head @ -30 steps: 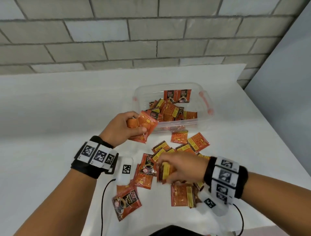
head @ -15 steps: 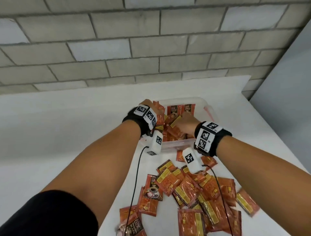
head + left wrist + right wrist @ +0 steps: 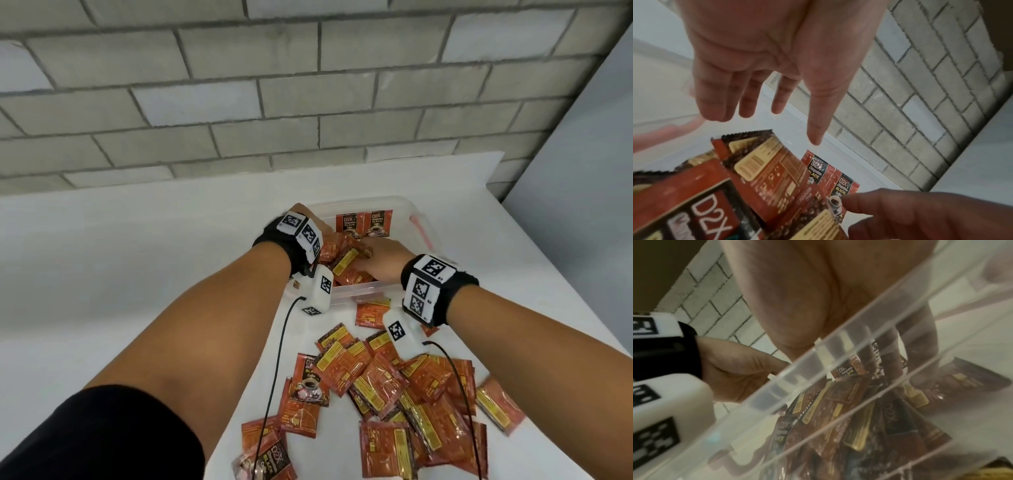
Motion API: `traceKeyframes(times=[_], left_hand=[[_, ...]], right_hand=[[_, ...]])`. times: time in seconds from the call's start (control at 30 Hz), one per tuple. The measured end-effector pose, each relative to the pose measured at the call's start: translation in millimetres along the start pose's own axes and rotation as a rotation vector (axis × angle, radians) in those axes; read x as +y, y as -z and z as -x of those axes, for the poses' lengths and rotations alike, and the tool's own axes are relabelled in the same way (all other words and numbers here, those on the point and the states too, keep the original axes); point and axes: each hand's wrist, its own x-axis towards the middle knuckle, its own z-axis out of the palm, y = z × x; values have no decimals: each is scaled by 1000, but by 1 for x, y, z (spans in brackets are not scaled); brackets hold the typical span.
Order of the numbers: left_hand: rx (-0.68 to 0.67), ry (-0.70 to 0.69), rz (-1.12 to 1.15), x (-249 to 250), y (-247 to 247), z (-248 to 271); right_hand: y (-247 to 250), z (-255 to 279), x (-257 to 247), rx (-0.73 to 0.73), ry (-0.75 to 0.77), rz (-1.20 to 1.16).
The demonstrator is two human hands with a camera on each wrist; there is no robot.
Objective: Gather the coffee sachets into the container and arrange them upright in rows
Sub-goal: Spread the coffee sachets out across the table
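A clear plastic container (image 3: pixel 407 206) stands on the white table with a heap of red-orange coffee sachets (image 3: pixel 349 274) inside. Two sachets (image 3: pixel 363 223) stand upright against its far wall, also seen in the left wrist view as two sachets (image 3: pixel 830 177). Both hands are inside the container. My left hand (image 3: pixel 777 104) hovers over the heap at the left end, fingers straight and pointing down, holding nothing. My right hand (image 3: pixel 380 260) lies on the heap, its fingers (image 3: pixel 920 344) reaching down among the sachets. Through the blurred wall (image 3: pixel 818 356) I see no grip.
Several loose sachets (image 3: pixel 394 387) lie scattered on the table in front of the container, under my forearms. Wrist camera cables (image 3: pixel 274 377) trail across them. A pink latch (image 3: pixel 421 229) sits on the container's right end. A block wall rises behind the table.
Both hands moved from the table up into the container. The left hand no longer holds the sachet it gripped a second ago. In the last half second the hands barely shifted.
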Motion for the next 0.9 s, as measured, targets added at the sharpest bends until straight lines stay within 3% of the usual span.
traceKeyframes(times=[0.13, 0.2, 0.3, 0.33, 0.4, 0.5, 0.63, 0.8, 0.9], left_hand=[[-49, -30, 191, -2, 20, 13], [-77, -55, 359, -11, 34, 36], [-16, -72, 501, -43, 42, 85], [-26, -66, 506, -56, 38, 99], [-104, -40, 444, -79, 17, 124], [-271, -50, 239, -98, -25, 144], [-381, -145, 102, -98, -62, 147], [-309, -177, -58, -83, -83, 142], [-303, -136, -150, -77, -96, 140]], right_hand=[[5, 5, 11, 33, -43, -71], [11, 17, 18, 148, 7, -122], [17, 45, 33, 369, 92, -205], [16, 54, 36, 363, 108, -220], [6, 68, 40, 183, 144, -193], [-18, 72, 39, -56, 212, 106], [-44, 57, 37, -129, 229, 366], [-67, 48, 51, -178, 267, 528], [-70, 45, 56, -108, 250, 529]])
